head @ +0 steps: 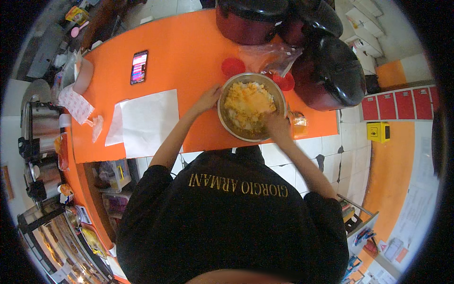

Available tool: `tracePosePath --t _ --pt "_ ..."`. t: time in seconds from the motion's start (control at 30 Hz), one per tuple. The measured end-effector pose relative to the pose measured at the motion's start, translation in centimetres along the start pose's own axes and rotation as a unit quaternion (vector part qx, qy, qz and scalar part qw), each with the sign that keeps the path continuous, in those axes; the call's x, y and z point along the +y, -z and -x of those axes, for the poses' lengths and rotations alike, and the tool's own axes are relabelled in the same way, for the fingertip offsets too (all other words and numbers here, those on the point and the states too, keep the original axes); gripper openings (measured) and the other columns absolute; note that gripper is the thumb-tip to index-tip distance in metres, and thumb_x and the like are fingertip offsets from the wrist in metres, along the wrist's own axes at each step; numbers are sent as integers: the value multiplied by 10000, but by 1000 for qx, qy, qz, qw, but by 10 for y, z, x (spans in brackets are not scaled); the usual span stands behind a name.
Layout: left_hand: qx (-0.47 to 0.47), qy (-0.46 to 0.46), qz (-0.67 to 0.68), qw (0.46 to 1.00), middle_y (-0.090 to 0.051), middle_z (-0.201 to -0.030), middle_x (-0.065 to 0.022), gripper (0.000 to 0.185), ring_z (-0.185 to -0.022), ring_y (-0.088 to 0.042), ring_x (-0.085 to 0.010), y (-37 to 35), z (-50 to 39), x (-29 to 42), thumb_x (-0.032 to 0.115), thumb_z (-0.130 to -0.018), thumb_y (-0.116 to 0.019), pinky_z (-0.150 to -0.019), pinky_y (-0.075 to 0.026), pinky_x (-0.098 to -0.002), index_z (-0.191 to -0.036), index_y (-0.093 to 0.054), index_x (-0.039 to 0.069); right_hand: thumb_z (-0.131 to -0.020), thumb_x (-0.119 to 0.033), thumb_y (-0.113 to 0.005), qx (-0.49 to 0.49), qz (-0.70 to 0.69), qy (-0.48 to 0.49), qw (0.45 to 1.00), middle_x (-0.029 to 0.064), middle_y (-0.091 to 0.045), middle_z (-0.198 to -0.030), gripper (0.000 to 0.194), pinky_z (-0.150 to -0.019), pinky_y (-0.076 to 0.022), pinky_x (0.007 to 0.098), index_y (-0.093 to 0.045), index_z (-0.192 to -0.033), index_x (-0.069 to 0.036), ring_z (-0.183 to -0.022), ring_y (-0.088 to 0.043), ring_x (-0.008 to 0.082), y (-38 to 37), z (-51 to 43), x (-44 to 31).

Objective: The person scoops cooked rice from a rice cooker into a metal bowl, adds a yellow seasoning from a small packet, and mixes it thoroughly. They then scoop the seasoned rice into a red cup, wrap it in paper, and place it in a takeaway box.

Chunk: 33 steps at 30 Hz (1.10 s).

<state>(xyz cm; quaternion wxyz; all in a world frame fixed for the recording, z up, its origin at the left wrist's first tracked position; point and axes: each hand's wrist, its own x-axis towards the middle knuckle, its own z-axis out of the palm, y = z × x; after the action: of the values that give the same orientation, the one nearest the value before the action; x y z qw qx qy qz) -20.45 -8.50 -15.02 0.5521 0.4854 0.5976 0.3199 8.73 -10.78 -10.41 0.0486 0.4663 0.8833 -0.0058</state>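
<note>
A round metal bowl [221,117] stands near the front edge of the orange table, holding a crumbly yellow-orange food mixture [250,101] with whitish patches. My left hand [212,97] grips the bowl's rim on its left side. Over the bowl's lower right part is my right hand [277,125], blurred, its fingers down at the mixture. Whether those fingers hold anything is hidden. Two red round pieces [233,66] lie just behind the bowl, one partly under a clear plastic bag [280,58]. A small packet with orange contents [300,126] rests right of my right hand.
Large dark-red pots with black lids [324,71] crowd the table's back right. White paper sheets [150,122] and a lit phone [139,67] lie to the left. A whitish container [84,75] sits at the left end. Below the front edge is a tiled floor [283,159].
</note>
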Motion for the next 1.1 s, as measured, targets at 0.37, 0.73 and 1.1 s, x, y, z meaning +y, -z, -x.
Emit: tracePosePath --t 0.37,0.73,1.1 --pt "1 -28 -88 996 -596 -777 -99 307 -635 -605 -201 8 6 10 308 -990 -389 -571 -514 -337 -995 -485 17 -943 -383 -425 -208 -95 -54 972 210 -659 -804 423 -681 -536 452 -658 -901 -33 -761 -658 358 80 -34 21" --pt "-71 150 257 952 -499 -1240 -149 502 -1029 -593 -262 -65 94 -25 365 -1000 -358 -872 -509 -426 -1408 -257 90 -848 -232 -538 -136 43 -30 989 171 -671 -792 262 -600 -527 472 -680 -836 -12 -728 -666 342 122 -7 17" --pt "-37 92 227 969 -505 -1246 -107 389 -1036 -599 -232 -61 85 27 283 -1009 -357 -848 -540 -387 -1355 -310 113 -821 -326 -618 -81 -153 -31 984 213 -643 -791 325 -687 -517 477 -656 -821 -4 -755 -645 374 54 9 -5"
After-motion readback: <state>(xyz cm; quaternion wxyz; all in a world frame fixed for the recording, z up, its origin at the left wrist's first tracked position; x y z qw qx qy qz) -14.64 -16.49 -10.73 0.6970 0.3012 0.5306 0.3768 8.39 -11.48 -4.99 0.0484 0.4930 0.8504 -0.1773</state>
